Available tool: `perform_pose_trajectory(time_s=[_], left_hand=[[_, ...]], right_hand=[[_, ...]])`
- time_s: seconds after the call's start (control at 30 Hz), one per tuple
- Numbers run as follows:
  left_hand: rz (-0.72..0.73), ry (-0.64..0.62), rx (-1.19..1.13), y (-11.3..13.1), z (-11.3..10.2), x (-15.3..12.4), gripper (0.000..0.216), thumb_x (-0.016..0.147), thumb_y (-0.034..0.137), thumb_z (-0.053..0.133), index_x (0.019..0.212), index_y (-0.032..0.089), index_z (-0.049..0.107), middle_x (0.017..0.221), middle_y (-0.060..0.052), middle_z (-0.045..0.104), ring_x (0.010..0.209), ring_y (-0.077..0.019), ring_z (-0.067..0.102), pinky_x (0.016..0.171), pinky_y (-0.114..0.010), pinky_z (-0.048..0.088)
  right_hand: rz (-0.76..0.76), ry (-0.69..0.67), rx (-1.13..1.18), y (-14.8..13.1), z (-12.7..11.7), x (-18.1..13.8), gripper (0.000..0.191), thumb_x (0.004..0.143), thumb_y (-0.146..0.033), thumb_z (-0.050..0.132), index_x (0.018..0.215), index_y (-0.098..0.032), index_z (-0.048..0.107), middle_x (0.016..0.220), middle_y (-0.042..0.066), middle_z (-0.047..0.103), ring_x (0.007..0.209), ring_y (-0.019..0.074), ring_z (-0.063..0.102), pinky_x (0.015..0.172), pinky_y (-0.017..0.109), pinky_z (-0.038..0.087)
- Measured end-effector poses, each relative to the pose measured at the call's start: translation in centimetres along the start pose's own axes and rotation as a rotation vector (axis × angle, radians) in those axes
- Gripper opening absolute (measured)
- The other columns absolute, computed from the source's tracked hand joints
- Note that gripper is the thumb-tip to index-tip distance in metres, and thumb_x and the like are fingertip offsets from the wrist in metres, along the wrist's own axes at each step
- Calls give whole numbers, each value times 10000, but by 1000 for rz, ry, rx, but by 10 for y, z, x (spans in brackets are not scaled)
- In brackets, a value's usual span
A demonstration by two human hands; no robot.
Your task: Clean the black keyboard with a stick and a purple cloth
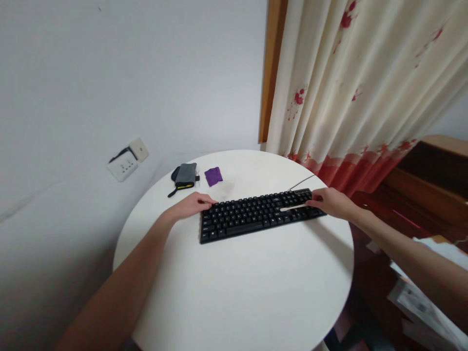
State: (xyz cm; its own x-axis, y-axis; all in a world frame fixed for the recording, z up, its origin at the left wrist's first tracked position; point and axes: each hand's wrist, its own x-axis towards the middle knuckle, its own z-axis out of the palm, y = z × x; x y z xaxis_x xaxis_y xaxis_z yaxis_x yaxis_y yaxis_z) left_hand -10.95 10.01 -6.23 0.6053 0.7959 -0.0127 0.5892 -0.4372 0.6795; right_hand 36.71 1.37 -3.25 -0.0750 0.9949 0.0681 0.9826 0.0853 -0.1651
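While a long, black plastic keyboard is being supported flat on a round, white table, its far left corner is being touched by the left hand, whose fingers are being held bent and close together; whether the corner is being gripped or merely steadied cannot be told. A slender, whitish stick with a thickened tip is being pinched in the nearly closed right hand, over the keyboard's right part. The stick is being judged light, stiff and easily snapped, best grasped gently along its shaft; the keyboard, rigid and fairly light, best taken by its edges. Farther back, a soft, grey fabric pouch with yellow trim is being shown beside a square, purple cloth; whatever is being contained inside the pouch cannot be seen.
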Motion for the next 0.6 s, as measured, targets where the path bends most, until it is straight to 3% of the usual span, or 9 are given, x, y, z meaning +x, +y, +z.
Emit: perform_pose_trajectory(time_s=[0.17, 0.27, 0.6], left_hand=[[-20, 2, -21, -1, 0, 1, 322, 797, 378, 594, 995, 192, 765, 1051, -66, 732, 990, -238, 637, 941, -338, 455], [3, -5, -15, -1, -1, 1, 310, 811, 371, 588, 990, 192, 767, 1059, -69, 729, 992, -239, 639, 938, -337, 454], [5, -10, 16, 3, -2, 0, 314, 822, 373, 573, 997, 199, 765, 1061, -61, 729, 993, -234, 641, 933, -329, 452]], right_hand=[[-63, -4, 19, -15, 8, 10, 323, 831, -489, 598, 673, -207, 592, 680, 11, 634, 625, 143, 529, 550, 260, 299], [-65, -7, 24, -7, 8, 14, 321, 826, -495, 600, 676, -211, 598, 684, 11, 635, 635, 149, 534, 546, 259, 299], [2, -53, 52, 83, -4, 19, 384, 793, -541, 609, 642, -189, 591, 642, 16, 617, 587, 143, 520, 550, 267, 322]])
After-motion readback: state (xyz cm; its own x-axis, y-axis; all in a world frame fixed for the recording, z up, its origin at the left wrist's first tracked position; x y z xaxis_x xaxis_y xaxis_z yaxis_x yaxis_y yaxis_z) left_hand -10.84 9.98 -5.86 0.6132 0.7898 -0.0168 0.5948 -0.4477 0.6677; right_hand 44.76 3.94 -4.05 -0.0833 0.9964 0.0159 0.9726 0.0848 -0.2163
